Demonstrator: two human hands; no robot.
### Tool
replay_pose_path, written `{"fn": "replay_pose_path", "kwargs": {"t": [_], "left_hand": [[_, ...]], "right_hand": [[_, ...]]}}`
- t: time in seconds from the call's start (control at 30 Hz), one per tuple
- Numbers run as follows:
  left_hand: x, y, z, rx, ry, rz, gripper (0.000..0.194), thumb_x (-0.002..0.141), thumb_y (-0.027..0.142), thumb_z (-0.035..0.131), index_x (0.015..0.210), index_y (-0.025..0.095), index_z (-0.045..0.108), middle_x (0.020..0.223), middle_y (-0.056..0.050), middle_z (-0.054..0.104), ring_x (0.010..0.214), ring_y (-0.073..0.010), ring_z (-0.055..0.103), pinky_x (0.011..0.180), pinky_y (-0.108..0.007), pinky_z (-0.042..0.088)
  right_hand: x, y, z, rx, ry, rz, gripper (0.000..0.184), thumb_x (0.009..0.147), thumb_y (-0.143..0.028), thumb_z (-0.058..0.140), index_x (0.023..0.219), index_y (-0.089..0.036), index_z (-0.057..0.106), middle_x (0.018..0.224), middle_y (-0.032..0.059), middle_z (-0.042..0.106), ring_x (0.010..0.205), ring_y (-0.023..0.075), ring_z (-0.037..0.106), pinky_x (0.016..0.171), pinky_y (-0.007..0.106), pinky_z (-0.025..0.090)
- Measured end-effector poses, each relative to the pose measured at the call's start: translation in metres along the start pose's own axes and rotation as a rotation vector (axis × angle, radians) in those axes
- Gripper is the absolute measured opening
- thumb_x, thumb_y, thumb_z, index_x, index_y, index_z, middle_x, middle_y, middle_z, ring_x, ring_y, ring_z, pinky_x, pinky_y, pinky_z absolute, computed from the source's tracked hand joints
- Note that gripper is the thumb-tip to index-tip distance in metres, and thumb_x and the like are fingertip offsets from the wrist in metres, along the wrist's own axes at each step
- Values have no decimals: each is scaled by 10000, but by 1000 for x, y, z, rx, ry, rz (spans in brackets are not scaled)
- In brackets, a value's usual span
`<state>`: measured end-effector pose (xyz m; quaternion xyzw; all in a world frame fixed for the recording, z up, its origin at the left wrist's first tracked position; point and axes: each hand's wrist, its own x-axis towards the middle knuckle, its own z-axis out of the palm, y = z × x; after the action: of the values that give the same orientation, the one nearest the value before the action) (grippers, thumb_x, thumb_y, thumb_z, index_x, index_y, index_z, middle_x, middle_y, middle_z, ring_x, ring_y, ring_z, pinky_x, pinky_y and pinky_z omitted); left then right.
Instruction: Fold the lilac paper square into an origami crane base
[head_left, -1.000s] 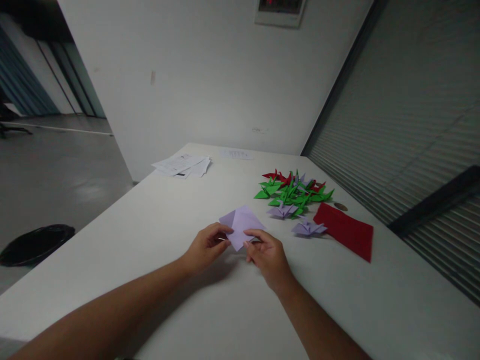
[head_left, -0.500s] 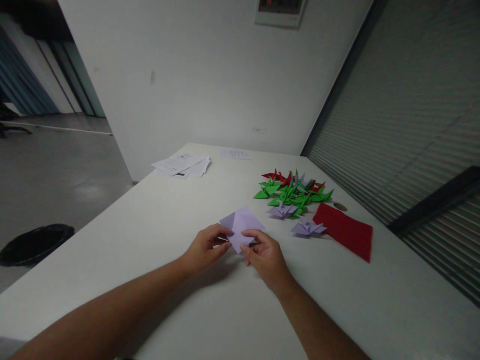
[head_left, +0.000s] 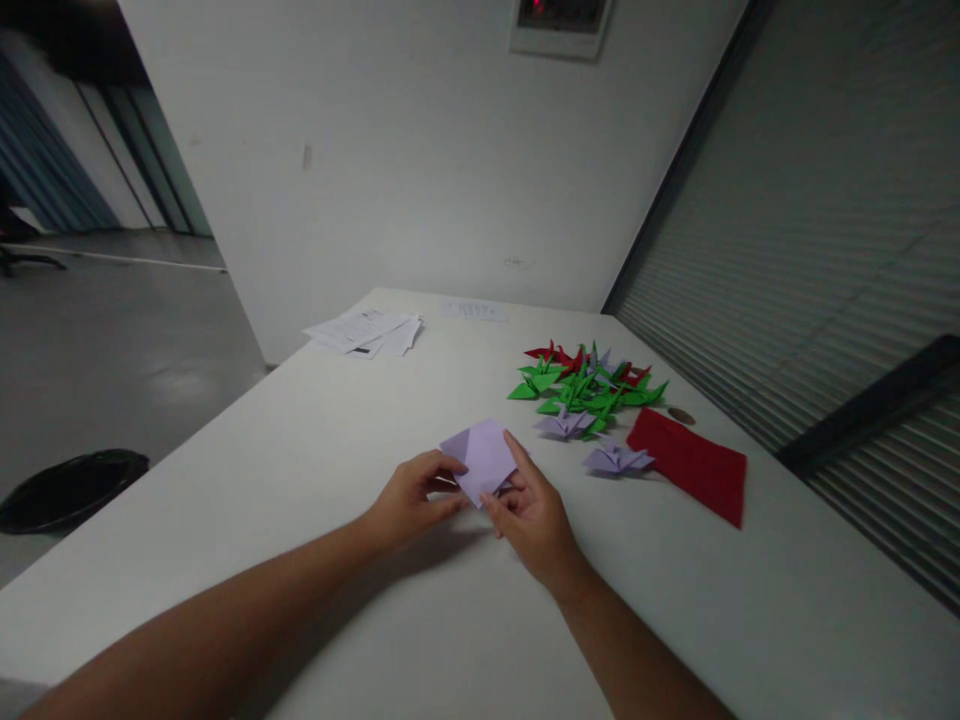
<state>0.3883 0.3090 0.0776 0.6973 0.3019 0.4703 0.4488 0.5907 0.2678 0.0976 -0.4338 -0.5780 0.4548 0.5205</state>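
A folded sheet of light purple origami paper [head_left: 484,458] is held between my two hands, just above the white table. My left hand [head_left: 416,497] grips its left corner between thumb and fingers. On the other side my right hand [head_left: 534,512] pinches the lower right edge with the thumb, its index finger stretched up along the right edge. Part of the paper's right side is hidden by those fingers. To the right lie two light purple paper cranes, the nearer crane [head_left: 618,458] and another crane [head_left: 565,423] beside the green ones.
A pile of green paper cranes [head_left: 577,388] with red ones [head_left: 559,353] lies on the table [head_left: 315,455]. Red paper [head_left: 694,465] lies near the right edge by a small round object [head_left: 681,415]. Printed sheets [head_left: 364,330] sit far left; a black-lined bin [head_left: 71,490] stands on the floor.
My right index finger has lifted from the paper's face and now stretches up along its right edge. The left hand has barely moved, and the paper stays in nearly the same place.
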Motion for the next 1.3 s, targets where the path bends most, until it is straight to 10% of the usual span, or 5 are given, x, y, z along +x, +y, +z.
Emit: {"fn": "replay_pose_path", "kwargs": {"t": [0.63, 1.0, 1.3], "left_hand": [[0, 0, 1, -118, 105, -107, 342, 933, 414, 694, 1183, 211, 579, 959, -27, 652, 772, -140, 630, 701, -273, 516], [4, 7, 4, -336, 185, -331, 969, 666, 286, 913, 1442, 251, 335, 1062, -67, 677, 736, -167, 687, 638, -275, 561], [7, 1, 4, -396, 255, -294, 606, 608, 196, 924, 1123, 168, 606, 964, -51, 720, 818, -188, 681, 701, -286, 567]], "right_hand": [[-1, 7, -3, -246, -39, -128, 842, 891, -258, 653, 1637, -212, 265, 687, -81, 445, 515, 84, 394, 486, 185, 394], [-2, 13, 0, -380, -1, -318, 929, 907, -175, 596, 1663, -231, 58, 781, -45, 626, 479, 70, 426, 474, 171, 386], [1, 1, -5, -595, -30, -622, 214, 897, -91, 632, 1065, -199, 708, 962, 77, 708, 629, 129, 600, 624, 269, 535]]}}
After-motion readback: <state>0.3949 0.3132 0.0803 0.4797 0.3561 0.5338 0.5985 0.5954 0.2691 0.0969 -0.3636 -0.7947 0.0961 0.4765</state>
